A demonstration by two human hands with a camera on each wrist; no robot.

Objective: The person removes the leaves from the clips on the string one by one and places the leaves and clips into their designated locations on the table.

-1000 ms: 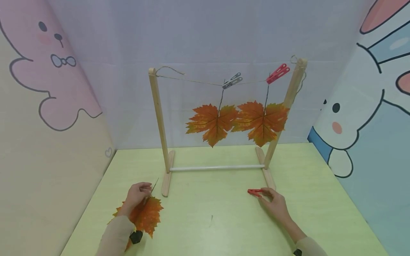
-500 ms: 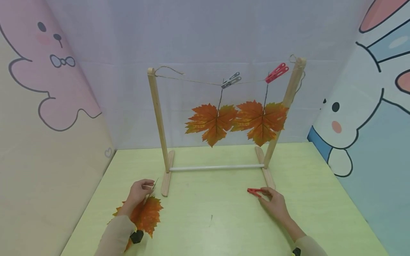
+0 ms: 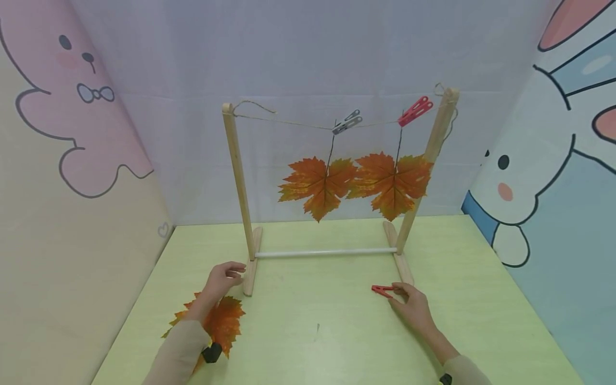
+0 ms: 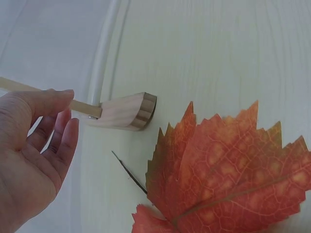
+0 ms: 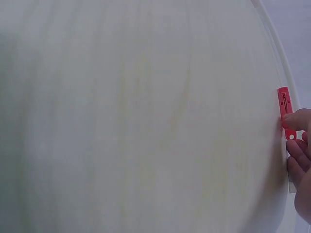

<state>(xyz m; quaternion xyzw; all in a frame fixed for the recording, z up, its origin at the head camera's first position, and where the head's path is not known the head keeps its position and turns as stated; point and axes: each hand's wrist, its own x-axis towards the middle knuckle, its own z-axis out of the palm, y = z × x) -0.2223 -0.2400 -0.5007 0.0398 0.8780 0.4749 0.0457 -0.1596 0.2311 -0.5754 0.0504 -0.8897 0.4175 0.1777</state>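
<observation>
My left hand (image 3: 225, 278) hovers by the left foot (image 3: 249, 275) of a wooden rack, its fingers loosely bent with nothing between them. Below that forearm an orange maple leaf (image 3: 225, 321) lies on the table, partly covered by the sleeve. Its dark stem (image 4: 129, 172) shows apart from the fingers in the left wrist view. On the right, my right hand (image 3: 414, 307) pinches a red clothespin (image 3: 382, 289) between thumb and fingers, low over the table. The same clothespin (image 5: 285, 104) appears at the right edge of the right wrist view.
A string (image 3: 289, 122) spans the rack's two posts. From it hang two orange maple leaves (image 3: 318, 184), one under a grey clothespin (image 3: 346, 123), the other under a red one (image 3: 415, 111). A white rod (image 3: 327, 252) joins the rack's feet.
My left hand has left the leaf's stem and moved forward and right towards the rack's left foot. The leaf stays on the table. My right hand keeps its place with the clothespin.
</observation>
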